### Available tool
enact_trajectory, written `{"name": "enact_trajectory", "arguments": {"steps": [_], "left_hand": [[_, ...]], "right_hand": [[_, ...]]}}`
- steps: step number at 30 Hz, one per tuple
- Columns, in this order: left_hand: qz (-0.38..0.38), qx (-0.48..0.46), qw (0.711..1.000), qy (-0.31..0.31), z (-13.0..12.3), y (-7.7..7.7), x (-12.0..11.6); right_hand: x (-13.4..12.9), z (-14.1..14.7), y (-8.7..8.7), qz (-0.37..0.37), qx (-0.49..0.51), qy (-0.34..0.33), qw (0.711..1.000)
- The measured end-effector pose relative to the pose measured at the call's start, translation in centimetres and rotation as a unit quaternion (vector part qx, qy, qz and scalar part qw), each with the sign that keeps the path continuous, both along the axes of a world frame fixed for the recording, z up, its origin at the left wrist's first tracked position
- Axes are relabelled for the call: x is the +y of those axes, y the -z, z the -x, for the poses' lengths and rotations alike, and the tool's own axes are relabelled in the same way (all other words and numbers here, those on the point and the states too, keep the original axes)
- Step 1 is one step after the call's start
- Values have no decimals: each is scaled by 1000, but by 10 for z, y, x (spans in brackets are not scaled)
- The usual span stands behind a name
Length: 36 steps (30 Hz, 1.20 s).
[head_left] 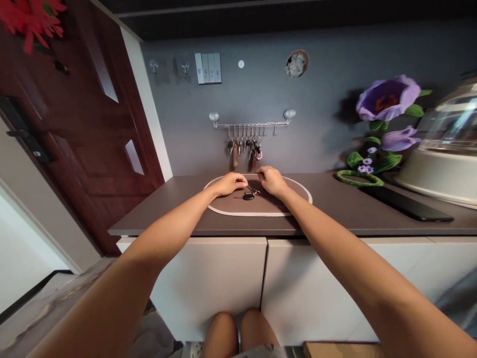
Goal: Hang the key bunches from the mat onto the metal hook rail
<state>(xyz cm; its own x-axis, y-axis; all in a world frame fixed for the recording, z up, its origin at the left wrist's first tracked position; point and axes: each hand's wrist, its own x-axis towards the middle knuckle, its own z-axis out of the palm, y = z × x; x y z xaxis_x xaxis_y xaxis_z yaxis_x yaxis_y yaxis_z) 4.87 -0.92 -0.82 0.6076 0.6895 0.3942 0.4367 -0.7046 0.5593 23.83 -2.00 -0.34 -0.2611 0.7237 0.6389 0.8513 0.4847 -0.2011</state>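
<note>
An oval mat (238, 214) with a pale rim lies on the brown countertop. On it rests a small bunch of keys (248, 196) with a black fob. My left hand (231, 184) is at the left of the bunch, thumb and fingers pinched at its upper edge on a thin metal part. Just right of the keys, my right hand (272, 180) is curled with its fingertips together near the mat's far edge; what it holds, if anything, is hidden. Behind both hands, a wall rail (251, 124) carries hooks with several hanging keys (244, 146).
At the right stand purple artificial flowers (389, 99), a black phone (406, 204) lying flat, and a cream domed appliance (443, 159). A dark red door (82, 124) is on the left. White cabinet doors (208, 278) are below the counter edge.
</note>
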Motion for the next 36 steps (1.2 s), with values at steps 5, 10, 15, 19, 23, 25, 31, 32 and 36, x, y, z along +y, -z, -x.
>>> {"name": "enact_trajectory", "arguments": {"steps": [5,10,15,19,23,25,31,32,36], "left_hand": [[39,-86,995,-15,0,-1,1],[159,-233,959,-31,-2,-6,-1],[214,-314,925,-10,-2,-10,-1],[232,-350,907,-18,-2,-13,-2],[238,-387,891,-15,-2,-16,-1],[239,-406,882,0,-2,-17,-1],[240,-434,868,18,-3,-22,-5],[242,-436,867,19,-4,-23,-6],[245,-442,862,31,-5,-23,-8]], "right_hand": [[-1,1,-1,-3,-9,0,1000],[-4,3,-3,-3,-8,-14,1000],[-8,7,-5,10,16,-28,999],[-10,11,-5,-1,37,-50,998],[-12,15,-5,-14,66,-81,994],[-13,18,-5,-19,78,-94,992],[-18,24,-6,-43,73,-130,988],[-17,25,-5,-48,69,-135,987],[-12,25,-2,-66,57,-149,985]]}}
